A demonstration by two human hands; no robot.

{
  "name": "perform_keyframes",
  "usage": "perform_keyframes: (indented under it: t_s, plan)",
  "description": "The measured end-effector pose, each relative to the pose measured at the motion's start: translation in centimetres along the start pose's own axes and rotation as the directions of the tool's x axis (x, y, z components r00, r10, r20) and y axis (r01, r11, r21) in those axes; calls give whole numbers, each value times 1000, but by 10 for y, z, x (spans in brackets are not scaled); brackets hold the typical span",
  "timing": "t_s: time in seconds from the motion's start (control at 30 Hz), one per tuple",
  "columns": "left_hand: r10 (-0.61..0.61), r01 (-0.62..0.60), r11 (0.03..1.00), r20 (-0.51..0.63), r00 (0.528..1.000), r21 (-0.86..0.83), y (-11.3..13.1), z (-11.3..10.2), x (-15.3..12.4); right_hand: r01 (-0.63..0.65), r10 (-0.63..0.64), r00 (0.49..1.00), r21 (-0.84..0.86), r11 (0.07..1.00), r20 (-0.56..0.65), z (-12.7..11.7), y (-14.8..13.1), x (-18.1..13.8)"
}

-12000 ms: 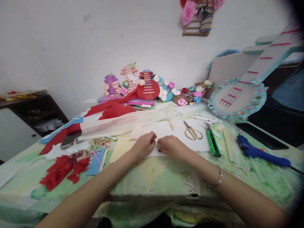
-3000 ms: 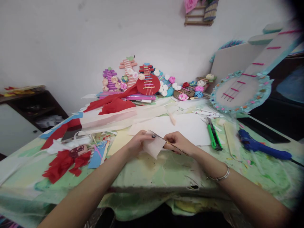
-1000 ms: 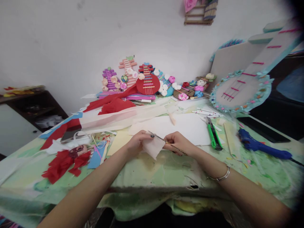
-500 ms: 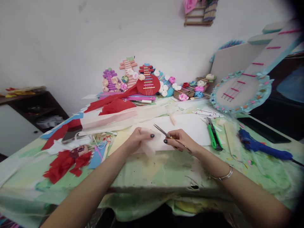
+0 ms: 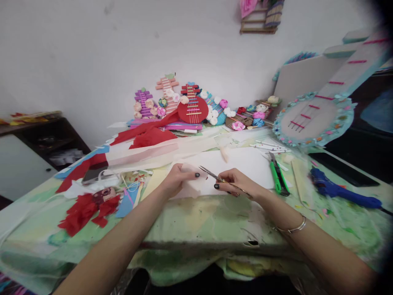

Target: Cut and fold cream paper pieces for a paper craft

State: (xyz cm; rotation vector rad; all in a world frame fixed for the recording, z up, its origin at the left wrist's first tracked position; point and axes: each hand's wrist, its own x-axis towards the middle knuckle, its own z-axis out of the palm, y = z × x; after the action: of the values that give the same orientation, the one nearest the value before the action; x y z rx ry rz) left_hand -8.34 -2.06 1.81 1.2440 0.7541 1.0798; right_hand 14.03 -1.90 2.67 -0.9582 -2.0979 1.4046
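Note:
My left hand (image 5: 178, 179) pinches a small piece of pale, thin paper (image 5: 190, 187) that hangs below the thumb. In my right hand (image 5: 235, 182) is a pair of scissors (image 5: 211, 173), its blades pointing left toward the paper and its handles running back under the palm. The blade tips are close to the pale paper; I cannot tell whether they touch it. Both hands are above a white sheet (image 5: 251, 168) lying on the table. A small cream-coloured scrap (image 5: 224, 154) rests on the sheet beyond the scissors.
To the right lie a green utility knife (image 5: 278, 176), a wooden stick (image 5: 297, 180) and a blue glue gun (image 5: 340, 190). Red crepe paper (image 5: 78, 214) is at the left. Small decorated paper instruments (image 5: 193, 110) stand along the wall; a large one (image 5: 310, 119) leans at right.
The scissors have shifted slightly and their blades look a little farther apart. My left hand keeps its pinch on the paper. The whole view has moved a little.

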Motion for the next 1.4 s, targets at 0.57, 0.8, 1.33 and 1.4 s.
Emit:
perform_keyframes:
  t_s: [0.57, 0.8, 1.33, 1.4]
  plan:
    - [15, -16, 1000, 51, 999, 12, 1, 1, 0, 21, -23, 999, -71, 997, -30, 1, 5, 2]
    - [21, -21, 1000, 43, 999, 17, 0, -1, 1, 18, -21, 999, -105, 994, -34, 1, 6, 2]
    - [-14, 13, 998, -11, 1000, -55, -5, -3, 1, 18, -30, 998, -190, 982, -61, 1, 8, 2]
    - [-11, 10, 998, -5, 1000, -67, -5, -2, 1, 13, -24, 998, -184, 983, -59, 1, 8, 2]
